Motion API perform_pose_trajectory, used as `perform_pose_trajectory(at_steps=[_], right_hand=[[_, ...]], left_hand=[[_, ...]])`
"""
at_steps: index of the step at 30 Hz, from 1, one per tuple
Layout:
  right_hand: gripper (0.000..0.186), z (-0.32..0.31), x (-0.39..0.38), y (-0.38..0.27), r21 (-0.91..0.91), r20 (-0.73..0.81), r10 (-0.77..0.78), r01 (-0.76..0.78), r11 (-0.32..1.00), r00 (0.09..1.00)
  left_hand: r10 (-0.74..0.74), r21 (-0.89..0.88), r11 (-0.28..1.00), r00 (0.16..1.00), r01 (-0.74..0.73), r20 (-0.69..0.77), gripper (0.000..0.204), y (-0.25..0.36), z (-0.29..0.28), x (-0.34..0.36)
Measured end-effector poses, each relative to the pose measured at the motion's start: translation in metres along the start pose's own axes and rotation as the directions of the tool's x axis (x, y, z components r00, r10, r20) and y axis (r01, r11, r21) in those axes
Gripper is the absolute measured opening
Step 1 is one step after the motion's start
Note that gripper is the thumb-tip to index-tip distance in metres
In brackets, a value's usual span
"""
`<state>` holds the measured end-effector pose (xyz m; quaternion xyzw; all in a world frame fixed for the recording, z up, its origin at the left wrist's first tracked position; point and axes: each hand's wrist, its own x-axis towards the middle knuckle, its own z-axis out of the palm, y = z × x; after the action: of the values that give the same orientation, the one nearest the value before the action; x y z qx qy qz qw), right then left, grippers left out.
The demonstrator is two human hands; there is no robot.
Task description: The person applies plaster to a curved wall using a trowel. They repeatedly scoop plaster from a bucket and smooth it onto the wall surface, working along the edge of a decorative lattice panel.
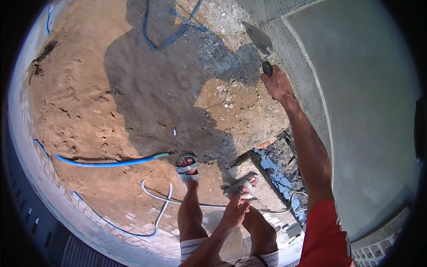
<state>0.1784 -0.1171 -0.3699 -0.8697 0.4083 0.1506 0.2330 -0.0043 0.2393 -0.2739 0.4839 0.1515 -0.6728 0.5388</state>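
My right hand [276, 83] grips the dark handle of a pointed trowel [259, 38], its metal blade aimed away from me. The blade is beside a rough grey mortar strip [298, 66], and I cannot tell whether it touches. This strip borders a large smooth grey plastered surface [369, 111] on the right. Low in the middle, my left hand [235, 212] hangs in front of my leg and sandal. Its fingers are curled together, and whatever they might hold is hidden.
A long trough [284, 160] with dark wet mortar and blue patches lies beside my right foot. Blue hose [106, 163] and pale hose [161, 213] cross the sandy ground. Further off lies a dark blue strap [171, 40]. A white crate [376, 253] stands lower right.
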Motion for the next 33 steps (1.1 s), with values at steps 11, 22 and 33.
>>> perform_pose_trajectory(at_steps=[11,22,33], right_hand=[[0.038,0.014,0.069,-0.028,0.005,-0.247,-0.125,0.130,0.992,0.961],[0.038,0.026,0.080,-0.069,0.104,-0.302,-0.111,0.149,0.983,0.947],[0.042,0.007,0.069,-0.111,0.160,-0.437,-0.179,0.272,0.949,0.882]], left_hand=[[-0.082,0.172,0.982,0.997,0.083,-0.011,0.037,0.040,-0.008,-0.004],[-0.026,0.096,0.995,0.999,0.029,-0.038,0.037,0.042,-0.020,-0.004],[0.024,0.030,0.999,0.998,-0.022,-0.053,0.039,0.043,-0.028,-0.003]])
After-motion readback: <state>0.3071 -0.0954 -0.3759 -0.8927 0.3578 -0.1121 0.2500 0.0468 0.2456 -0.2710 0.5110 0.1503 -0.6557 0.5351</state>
